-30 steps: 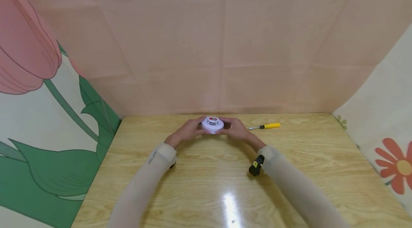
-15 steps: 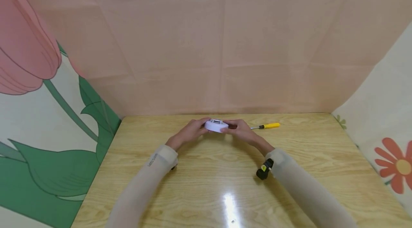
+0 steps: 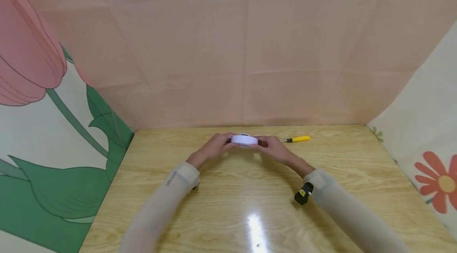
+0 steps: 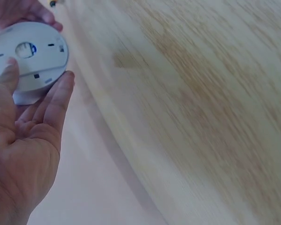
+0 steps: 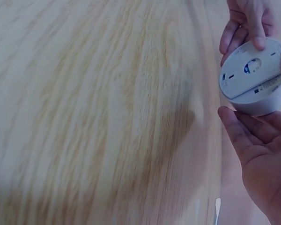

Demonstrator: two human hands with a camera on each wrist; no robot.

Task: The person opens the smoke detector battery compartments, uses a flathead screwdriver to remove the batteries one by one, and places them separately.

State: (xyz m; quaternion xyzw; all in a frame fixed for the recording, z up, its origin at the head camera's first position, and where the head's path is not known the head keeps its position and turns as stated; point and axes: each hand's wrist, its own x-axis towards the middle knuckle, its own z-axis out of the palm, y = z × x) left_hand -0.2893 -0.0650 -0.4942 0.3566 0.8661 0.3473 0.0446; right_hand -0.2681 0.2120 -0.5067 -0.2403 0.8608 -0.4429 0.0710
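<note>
The left hand (image 3: 215,146) pinches a round white device (image 3: 244,140) (slotted flat back, central hole) left of the screwdriver (image 3: 299,139), its width running sideways, back tilted down and nearward; the right hand (image 3: 276,149), nearest the screwdriver, pinches its other side.

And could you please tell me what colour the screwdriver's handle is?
The screwdriver handle is yellow, clearest in head view.

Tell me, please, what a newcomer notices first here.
A large pink tulip, upper left in the head view, likely draws the eye first. Next is the white round device held between left grip and right grip. The yellow screwdriver lies on the table to the right.
</note>
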